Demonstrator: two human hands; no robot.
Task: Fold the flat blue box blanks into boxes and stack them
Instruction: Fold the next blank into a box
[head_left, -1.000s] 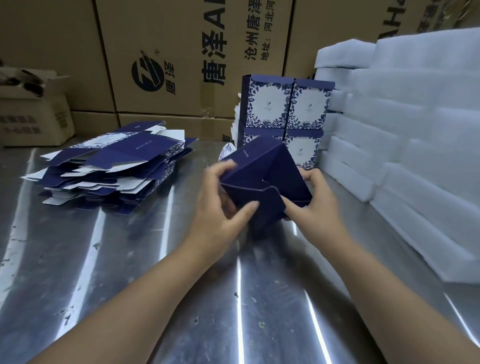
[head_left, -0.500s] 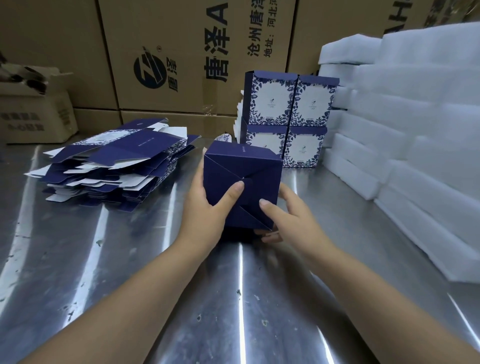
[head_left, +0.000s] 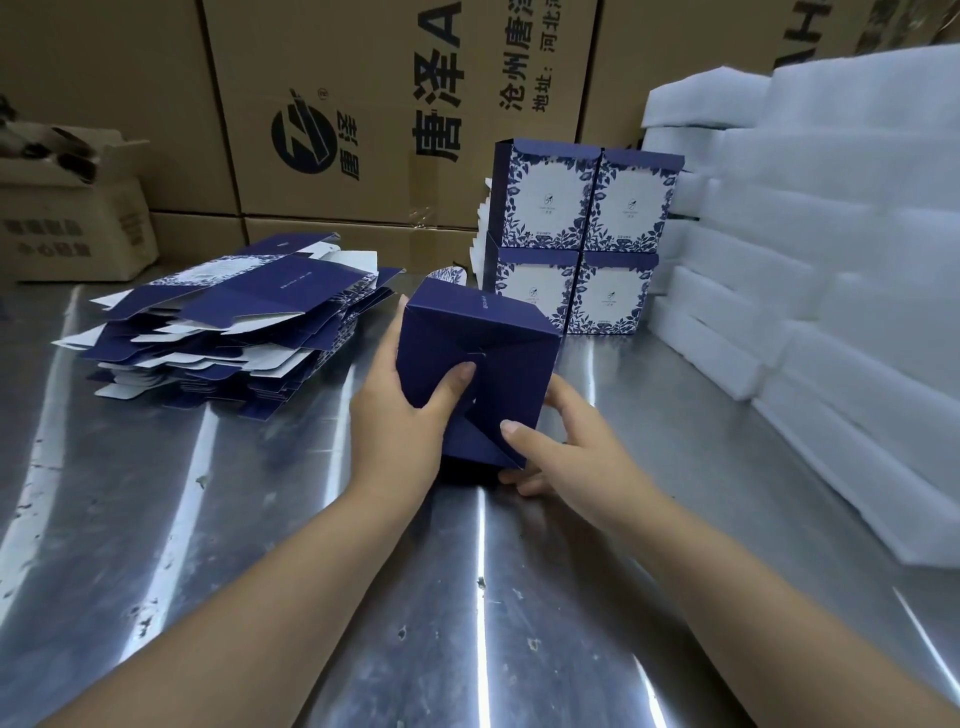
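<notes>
Head view shows the blue box (head_left: 483, 364) tipped low over the shiny table (head_left: 260, 519), its bottom flaps facing me. My left hand (head_left: 400, 415) wraps one side and its thumb pushes the flaps in — so they lock. My right hand (head_left: 566, 452) pinches the low corner to keep it steady. Flat blanks (head_left: 234, 322) lie to the left; done boxes (head_left: 576, 234) stand stacked behind.

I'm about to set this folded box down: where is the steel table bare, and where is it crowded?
Bare table lies near you, in front of the flat blanks and beside both forearms. A narrower strip runs between the right hand and the foam slabs. Crowded: between the blanks and the stacked boxes, where the left hand holds the box.
</notes>
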